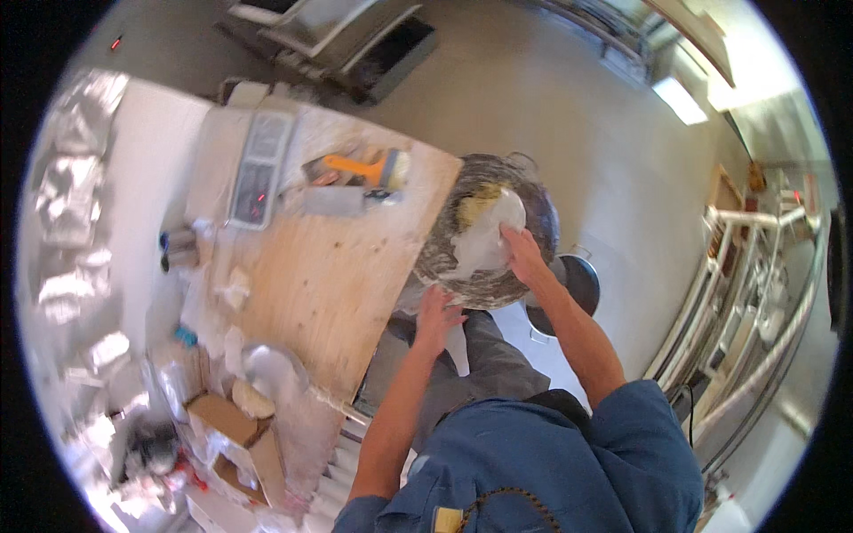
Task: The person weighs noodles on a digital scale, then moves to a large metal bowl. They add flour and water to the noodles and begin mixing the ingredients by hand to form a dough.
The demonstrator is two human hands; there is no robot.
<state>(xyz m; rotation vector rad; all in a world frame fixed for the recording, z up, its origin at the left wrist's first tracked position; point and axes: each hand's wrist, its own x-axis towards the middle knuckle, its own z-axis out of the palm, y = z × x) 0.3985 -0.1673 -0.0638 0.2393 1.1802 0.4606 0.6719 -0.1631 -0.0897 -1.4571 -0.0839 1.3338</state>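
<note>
A round, dark, streaked tub [440, 209] stands just past the right edge of the wooden table. Inside it lies a pale whitish mass [477, 249] with a yellowish patch behind it; blur hides what it is made of. My right hand [524, 253] reaches over the tub, its fingers closed on a smooth white rounded piece [508, 210]. At the tub's near rim is my left hand [435, 315], fingers apart and nothing visible in them; whether it presses on the rim I cannot tell.
On the wooden table [311, 275] lie an orange-handled wide brush [369, 167], a grey flat blade [336, 201] and a grey panelled tray-like thing [259, 169]. A dark pot [579, 284] stands right of the tub. White metal racks [737, 293] line the right; a cardboard box [233, 422] sits lower left.
</note>
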